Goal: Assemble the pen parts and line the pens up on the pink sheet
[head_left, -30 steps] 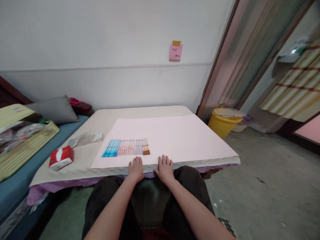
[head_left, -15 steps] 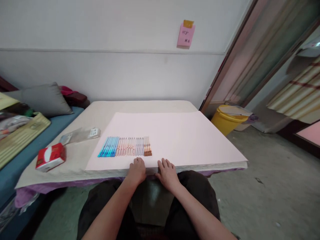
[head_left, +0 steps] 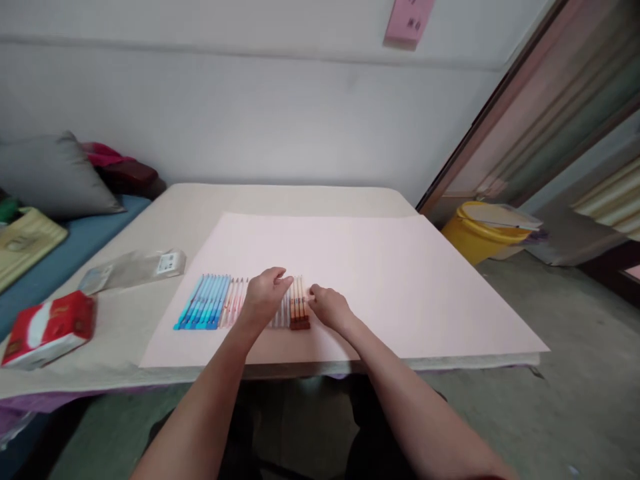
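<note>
A row of slim pens lies side by side on a large pink sheet. From left to right come blue pens, pinkish pens, pale grey pens and several brown-ended pens. My left hand hovers over the middle of the row, hiding part of the pinkish and grey pens. Its thumb stands apart from the curved fingers, and nothing shows in it. By the right end of the row is my right hand, its fingers bent and slightly apart beside the brown-ended pens; whether it touches them I cannot tell.
Left of the sheet, a clear plastic sleeve and a red-and-white tissue pack rest on the cream-covered table. A grey cushion sits beyond. On the right, a yellow bin stands on the floor.
Both hands have lifted from the table's front edge and moved forward, the left over the pen row and the right to its right end. The camera view has tilted down and come closer.
</note>
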The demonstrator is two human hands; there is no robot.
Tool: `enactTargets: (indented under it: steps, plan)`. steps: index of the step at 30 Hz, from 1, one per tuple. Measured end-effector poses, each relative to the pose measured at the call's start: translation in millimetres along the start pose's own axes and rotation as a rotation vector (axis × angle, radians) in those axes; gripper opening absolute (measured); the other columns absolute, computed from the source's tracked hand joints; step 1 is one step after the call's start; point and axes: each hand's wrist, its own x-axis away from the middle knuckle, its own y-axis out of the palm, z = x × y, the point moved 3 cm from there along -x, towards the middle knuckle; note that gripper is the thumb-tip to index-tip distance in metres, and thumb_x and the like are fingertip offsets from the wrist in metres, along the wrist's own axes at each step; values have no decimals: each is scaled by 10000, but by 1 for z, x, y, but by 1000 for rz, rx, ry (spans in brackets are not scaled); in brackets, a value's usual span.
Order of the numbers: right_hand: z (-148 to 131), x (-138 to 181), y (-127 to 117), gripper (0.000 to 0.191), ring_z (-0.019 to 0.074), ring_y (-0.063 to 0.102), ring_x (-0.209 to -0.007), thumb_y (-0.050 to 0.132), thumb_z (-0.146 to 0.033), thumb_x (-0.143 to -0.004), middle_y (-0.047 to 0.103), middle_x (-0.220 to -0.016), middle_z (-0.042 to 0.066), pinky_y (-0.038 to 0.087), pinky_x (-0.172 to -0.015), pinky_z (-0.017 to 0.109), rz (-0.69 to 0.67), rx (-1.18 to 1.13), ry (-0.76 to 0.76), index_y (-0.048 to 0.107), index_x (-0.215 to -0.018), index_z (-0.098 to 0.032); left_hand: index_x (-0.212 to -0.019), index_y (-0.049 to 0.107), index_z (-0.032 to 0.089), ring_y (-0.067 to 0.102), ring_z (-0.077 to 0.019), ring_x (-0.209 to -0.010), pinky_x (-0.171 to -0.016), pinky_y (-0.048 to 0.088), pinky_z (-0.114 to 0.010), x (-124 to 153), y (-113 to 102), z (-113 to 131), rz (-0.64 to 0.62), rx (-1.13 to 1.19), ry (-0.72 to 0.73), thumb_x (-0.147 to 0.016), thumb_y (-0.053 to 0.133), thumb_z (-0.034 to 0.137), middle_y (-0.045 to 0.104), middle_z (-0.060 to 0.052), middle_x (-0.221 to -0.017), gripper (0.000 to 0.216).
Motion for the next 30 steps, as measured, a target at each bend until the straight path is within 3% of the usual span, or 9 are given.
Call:
enactTargets:
  steps: [2,7,13,18,21,24,27,30]
  plan:
    - [-1,-7,9,295,235,631,-875,338,-254,-903,664,-961,112,420,-692,323,17,-13,48,482,-1153,-191,-909,654,166,611,-177,-793,-750,442,-293,0,7,-11,-5,-50,-20,-831,478,367,679,-48,-835,279]
    - [-4,-9,22,265,245,643,-824,338,-248,-903,668,-890,118,422,-685,330,-14,-31,143,442,-1136,-174,-987,643,179,622,-196,-874,-799,446,-328,-1,17,-27,-40,-52,-59,-823,502,347,690,-73,-944,274]
    - [-3,-14,33,251,265,646,-822,306,-269,-914,662,-901,139,427,-677,350,-57,-61,158,425,-1107,-163,-975,649,180,632,-193,-854,-793,458,-338,-6,12,-28,-29,-16,-133,-813,520,339,700,-66,-915,261]
    - [7,-16,29,234,264,643,-809,390,-265,-872,667,-852,134,430,-684,348,-7,-110,203,452,-1069,-155,-925,669,191,630,-188,-816,-774,465,-339,-5,17,-26,-38,103,-162,-792,544,347,703,-44,-860,240]
    - [15,-15,24,260,186,630,-658,459,-151,-779,652,-693,52,430,-635,282,-58,-393,217,468,-1038,-155,-943,664,175,633,-182,-819,-773,477,-335,-5,27,-27,-47,321,-257,-778,559,353,697,-55,-868,264]
    - [17,-11,11,322,115,550,-502,467,-109,-715,596,-610,-29,414,-540,228,-36,-811,129,465,-1033,-163,-1058,607,153,633,-178,-859,-772,496,-333,-2,41,-27,-47,633,-395,-777,557,359,677,-82,-962,352]
    - [15,-2,-3,294,89,474,-457,489,-116,-681,518,-549,-75,382,-477,205,10,-1123,29,483,-970,-169,-1101,556,149,623,-172,-913,-770,506,-315,4,50,-26,-33,919,-542,-776,563,354,644,-102,-1038,383]
    - [10,11,-10,273,82,451,-449,496,-118,-671,496,-541,-81,355,-450,198,-74,-1312,-61,494,-939,-171,-1032,558,145,624,-155,-896,-772,507,-295,6,53,-25,-91,1155,-645,-780,563,359,628,-115,-1044,330]
